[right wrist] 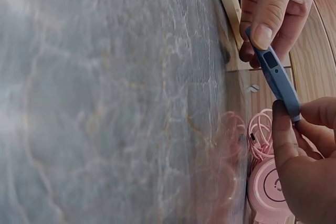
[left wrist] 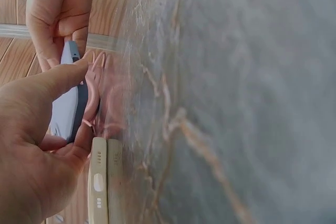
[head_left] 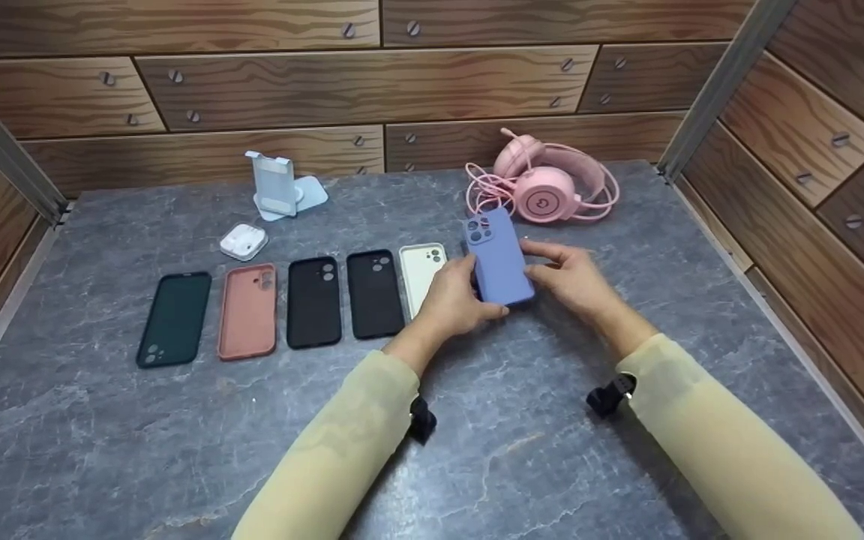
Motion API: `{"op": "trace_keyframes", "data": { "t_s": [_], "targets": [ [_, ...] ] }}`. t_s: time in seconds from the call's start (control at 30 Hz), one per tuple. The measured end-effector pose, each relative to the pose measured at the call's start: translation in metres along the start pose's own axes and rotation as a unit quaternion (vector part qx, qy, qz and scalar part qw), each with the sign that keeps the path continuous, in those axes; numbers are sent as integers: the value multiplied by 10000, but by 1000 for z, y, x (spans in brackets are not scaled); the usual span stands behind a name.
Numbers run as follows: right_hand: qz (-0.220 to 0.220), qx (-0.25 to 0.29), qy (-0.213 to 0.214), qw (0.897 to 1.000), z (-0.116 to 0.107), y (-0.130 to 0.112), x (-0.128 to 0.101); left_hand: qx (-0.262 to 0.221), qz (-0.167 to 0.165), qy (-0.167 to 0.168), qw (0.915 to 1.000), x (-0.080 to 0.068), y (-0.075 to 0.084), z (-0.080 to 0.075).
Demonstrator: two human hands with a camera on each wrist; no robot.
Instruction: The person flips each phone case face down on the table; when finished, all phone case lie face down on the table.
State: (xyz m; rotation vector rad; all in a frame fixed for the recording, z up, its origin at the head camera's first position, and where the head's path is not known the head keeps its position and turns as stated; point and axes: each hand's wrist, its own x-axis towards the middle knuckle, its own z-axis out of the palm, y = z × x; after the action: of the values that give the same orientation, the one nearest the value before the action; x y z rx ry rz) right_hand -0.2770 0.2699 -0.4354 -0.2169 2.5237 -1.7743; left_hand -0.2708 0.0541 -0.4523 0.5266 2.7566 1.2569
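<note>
Raised a little above the table is a lavender-blue phone case (head_left: 505,262), its camera cutouts at the upper end and facing up. The left hand (head_left: 453,301) grips its left side and near end, thumb on the near edge. On the opposite side, the right hand (head_left: 573,279) holds the edge between thumb and fingers. A port cutout in the blue case (right wrist: 281,85) shows in the right wrist view. Just left of it lies a cream phone case (head_left: 418,274), partly hidden by the left hand.
Left of the cream case, a row holds two black cases (head_left: 313,304), a pink case (head_left: 247,315) and a dark green case (head_left: 175,319). Behind them are a white earphone box (head_left: 244,241) and a light-blue phone stand (head_left: 276,186). Pink headphones (head_left: 548,193) with coiled cable lie behind the hands.
</note>
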Motion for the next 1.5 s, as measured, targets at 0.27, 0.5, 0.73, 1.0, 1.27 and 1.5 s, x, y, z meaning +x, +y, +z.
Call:
{"op": "trace_keyframes", "data": {
  "t_s": [0.27,0.5,0.73,1.0,1.27,1.5],
  "targets": [
    [-10,-495,-131,9987,-2,3,1,226,-37,-85,9997,0,-1,1],
    [68,-784,-130,9968,-3,6,0,542,10,-137,9984,-2,4,4],
    [153,-962,-134,9952,-2,14,-1,840,46,-217,9962,-3,6,4],
    [248,-1041,-192,9941,-4,16,-2,880,34,-315,9956,-3,3,4],
    [252,-899,-261,9953,-5,18,-2,771,66,-275,9966,-4,1,3],
    [140,-778,-306,9964,-5,23,-2,600,79,-277,9978,-3,-3,3]
  ]
}}
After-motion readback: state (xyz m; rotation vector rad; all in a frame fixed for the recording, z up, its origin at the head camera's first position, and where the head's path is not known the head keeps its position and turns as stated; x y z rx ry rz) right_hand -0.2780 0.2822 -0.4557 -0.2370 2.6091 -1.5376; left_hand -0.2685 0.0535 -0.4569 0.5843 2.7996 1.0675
